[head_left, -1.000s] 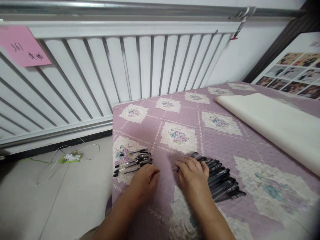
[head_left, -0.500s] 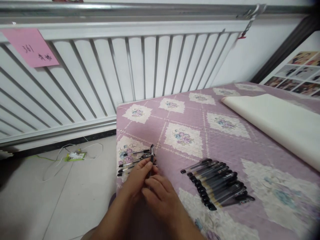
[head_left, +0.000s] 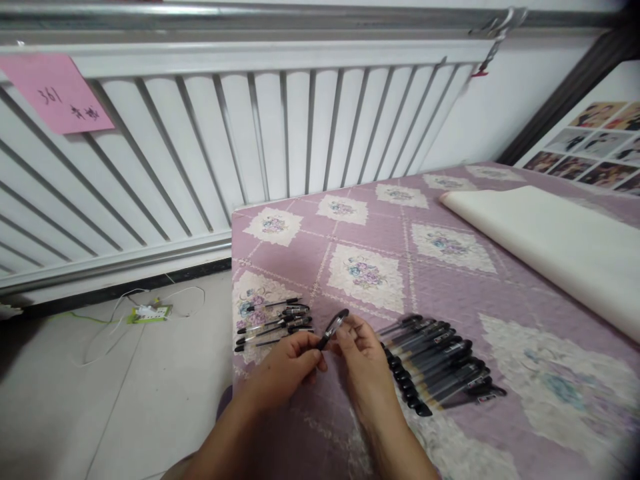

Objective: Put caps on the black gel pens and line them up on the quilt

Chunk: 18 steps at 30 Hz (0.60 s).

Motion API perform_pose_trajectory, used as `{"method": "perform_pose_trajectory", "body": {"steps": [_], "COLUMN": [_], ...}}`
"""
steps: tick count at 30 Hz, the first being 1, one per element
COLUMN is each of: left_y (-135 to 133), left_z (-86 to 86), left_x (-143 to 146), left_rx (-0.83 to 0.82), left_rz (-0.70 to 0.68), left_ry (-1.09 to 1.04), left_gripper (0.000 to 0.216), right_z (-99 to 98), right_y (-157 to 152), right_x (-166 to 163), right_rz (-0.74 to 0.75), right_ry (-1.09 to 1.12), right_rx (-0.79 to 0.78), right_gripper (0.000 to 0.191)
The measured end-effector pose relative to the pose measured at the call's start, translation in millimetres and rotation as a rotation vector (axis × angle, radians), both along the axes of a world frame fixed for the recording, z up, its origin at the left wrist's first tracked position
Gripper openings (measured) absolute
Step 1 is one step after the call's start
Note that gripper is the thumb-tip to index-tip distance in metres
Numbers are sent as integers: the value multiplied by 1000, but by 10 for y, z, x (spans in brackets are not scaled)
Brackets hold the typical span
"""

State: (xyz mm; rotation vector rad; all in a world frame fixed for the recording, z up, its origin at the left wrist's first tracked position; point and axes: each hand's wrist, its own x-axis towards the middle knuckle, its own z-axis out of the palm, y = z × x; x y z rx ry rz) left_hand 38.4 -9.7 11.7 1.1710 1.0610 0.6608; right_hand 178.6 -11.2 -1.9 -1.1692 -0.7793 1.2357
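My left hand (head_left: 290, 365) and my right hand (head_left: 363, 360) meet over a purple flowered bedspread (head_left: 440, 293). Together they pinch one black pen (head_left: 332, 329), which points up and to the right between the fingertips. Left of my hands lies a small group of pens (head_left: 273, 323) with clear barrels near the bed's corner. Right of my right hand lies a row of several black capped pens (head_left: 440, 370), side by side.
A white radiator (head_left: 225, 140) runs along the wall behind the bed, with a pink paper note (head_left: 57, 93) stuck on it. A cream roll of paper (head_left: 550, 247) lies across the bed's right side. A power strip with cables (head_left: 147, 312) sits on the grey floor.
My right hand took a pen from the right row, carried it left to my left hand, and both hands have now shifted right with the pen tilted between them.
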Motion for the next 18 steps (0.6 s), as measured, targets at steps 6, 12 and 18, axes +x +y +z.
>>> {"method": "perform_pose_trajectory", "body": {"steps": [6,12,18], "left_y": [-5,-2,13], "left_z": [4,29,65], "left_x": [-24,-39,-54], "left_rx": [61,69,141], "left_rz": [-26,-20,-16], "left_ry": [103,180,214], "left_gripper": [22,19,18], "right_z": [49,142,162], "right_y": [6,58,19], "right_x": [-10,150,152], "right_rz": [51,-90,-11], "right_ry": [146,402,291], "right_rx": [-17,-19,-117], "right_gripper": [23,23,31]}}
